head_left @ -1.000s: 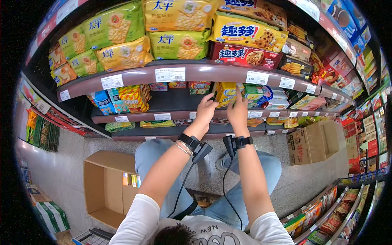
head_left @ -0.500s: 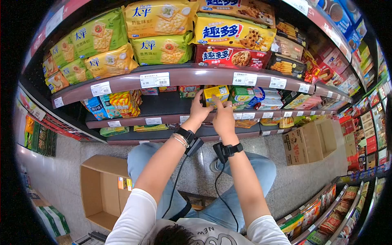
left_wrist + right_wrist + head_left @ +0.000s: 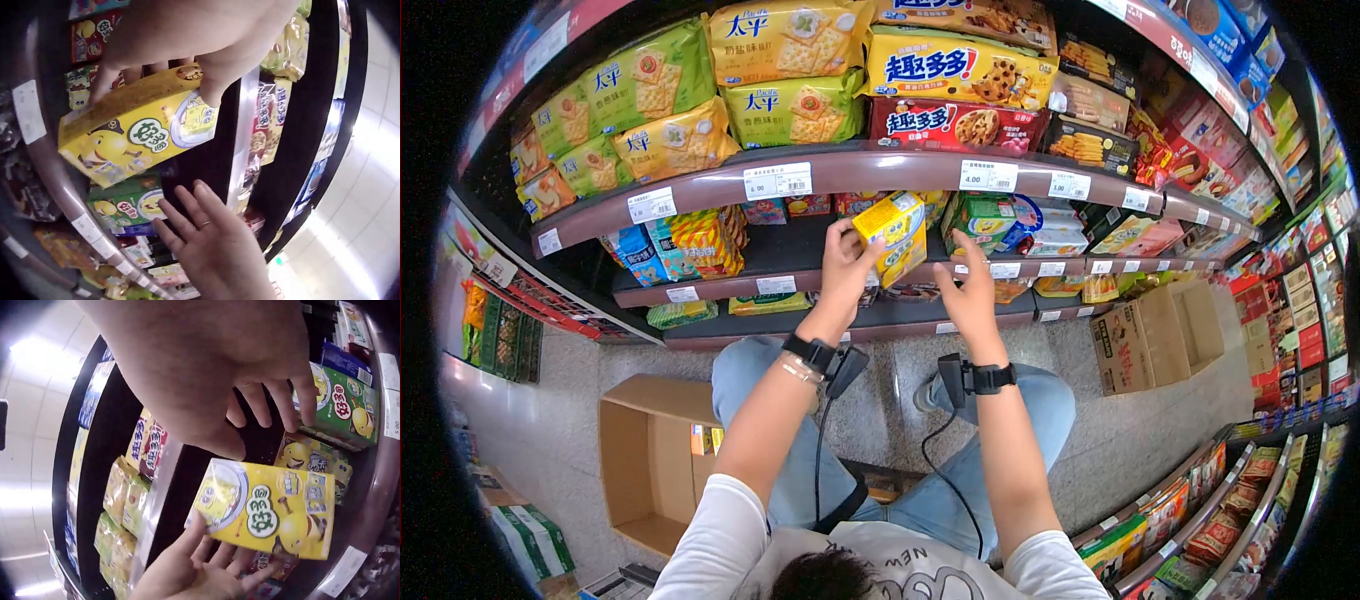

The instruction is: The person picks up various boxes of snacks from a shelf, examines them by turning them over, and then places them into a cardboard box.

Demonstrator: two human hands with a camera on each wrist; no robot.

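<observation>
Just in front of the shelves, above the person's knees, the left hand (image 3: 847, 262) grips a yellow snack box (image 3: 892, 236) from above, fingers curled over its top edge and thumb on the near face, as the left wrist view shows (image 3: 140, 128). The right hand (image 3: 970, 290) hovers just beside the box with fingers spread and straight, touching nothing. The box is in the air in front of the middle shelf (image 3: 800, 262), clear of its lip, near the green boxes (image 3: 985, 215) that stand on that shelf. In the head view its long axis runs tilted, from lower left up to the right, and the printed face with the cartoon figure turns toward the person and a little to the right; one short end points up toward the price tags (image 3: 987, 175) on the shelf edge above. To handle it well, I judge the left hand should hold by the rigid edges, not press the thin faces, and the free right hand should come under the lower end to steady it. Farther back, cracker bags (image 3: 785, 40) and cookie packs (image 3: 955, 125) fill the upper shelf.
</observation>
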